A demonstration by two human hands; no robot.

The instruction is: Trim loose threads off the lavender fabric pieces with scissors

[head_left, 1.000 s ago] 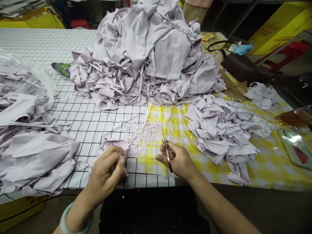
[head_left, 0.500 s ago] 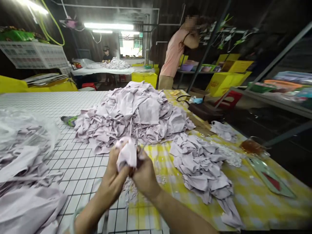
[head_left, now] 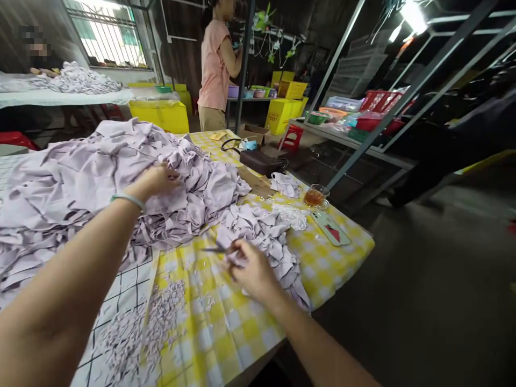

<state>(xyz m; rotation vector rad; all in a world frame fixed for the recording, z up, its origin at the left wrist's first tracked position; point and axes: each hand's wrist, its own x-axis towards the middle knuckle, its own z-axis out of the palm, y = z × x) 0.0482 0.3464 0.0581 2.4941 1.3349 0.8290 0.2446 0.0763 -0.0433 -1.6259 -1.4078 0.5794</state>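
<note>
My left hand [head_left: 158, 180] lies on the right part of a big heap of pale lilac fabric pieces [head_left: 97, 172], its fingers apart and partly lost among the folds. No piece is clearly held in it. Farther right and nearer to me, my right hand [head_left: 252, 266] is closed around small scissors [head_left: 215, 249], their dark blades pointing left. They hover beside a smaller pile of lilac fabric pieces [head_left: 258, 228]. Tiny fabric clippings [head_left: 141, 333] lie scattered on the table in front of me.
A phone [head_left: 329, 228], a glass cup of brown liquid [head_left: 315, 198] and a dark bag [head_left: 262, 161] sit along the table's right side. White scraps [head_left: 292, 216] lie near the phone. A person in a pink shirt [head_left: 215, 64] stands beyond the table.
My hands have parted from the cloth they held together. The left has reached forward onto the heap; the right has moved right with the scissors. The view has turned right.
</note>
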